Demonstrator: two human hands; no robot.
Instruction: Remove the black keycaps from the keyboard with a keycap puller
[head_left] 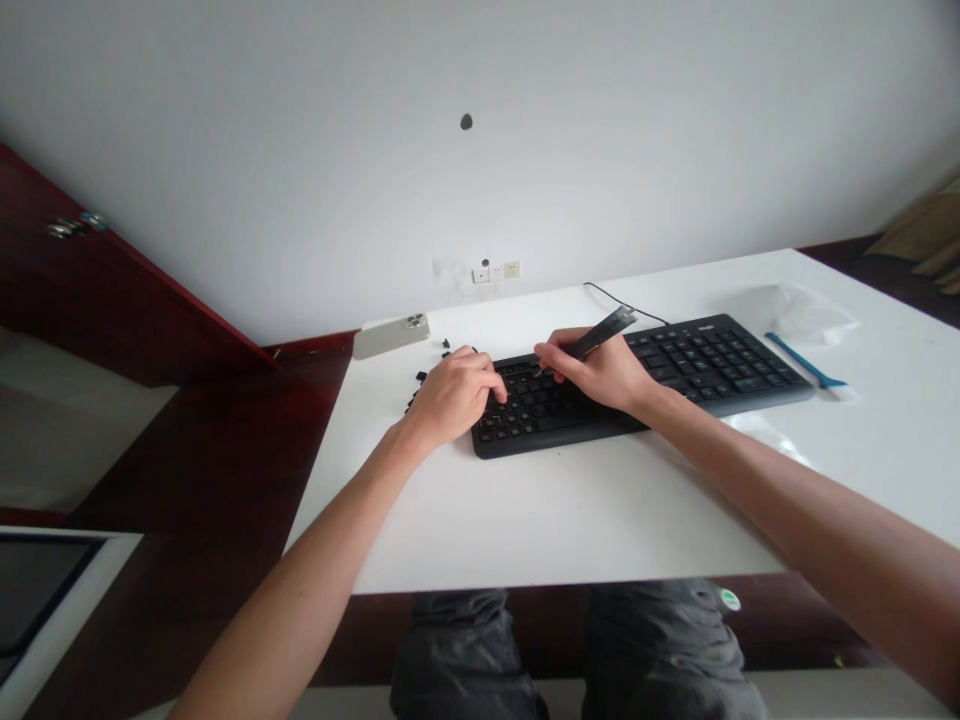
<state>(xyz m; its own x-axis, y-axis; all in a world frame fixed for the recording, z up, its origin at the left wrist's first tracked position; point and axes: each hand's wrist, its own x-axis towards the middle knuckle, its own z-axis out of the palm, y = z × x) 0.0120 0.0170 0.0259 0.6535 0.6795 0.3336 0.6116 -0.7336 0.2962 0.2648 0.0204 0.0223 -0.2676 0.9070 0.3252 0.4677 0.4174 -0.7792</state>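
Note:
A black keyboard (705, 350) lies at a slant on the white table, and several key positions at its left end look bare of caps. My left hand (459, 393) rests at that left end with curled fingers, the index fingertip on the keys; whether it grips anything is too small to tell. Pinched in my right hand (600, 368) is a dark slim tool (604, 331), its thin tip down at the keys. Several small black keycaps (421, 377) lie left of the keyboard, partly hidden behind my left hand.
A phone (391, 337) lies at the table's (525, 540) back left. Clear plastic bags (795, 310) and a blue-handled brush (806, 362) are at the right. A black cable (626, 302) runs behind the keyboard. Wall sockets (496, 272) are beyond the table.

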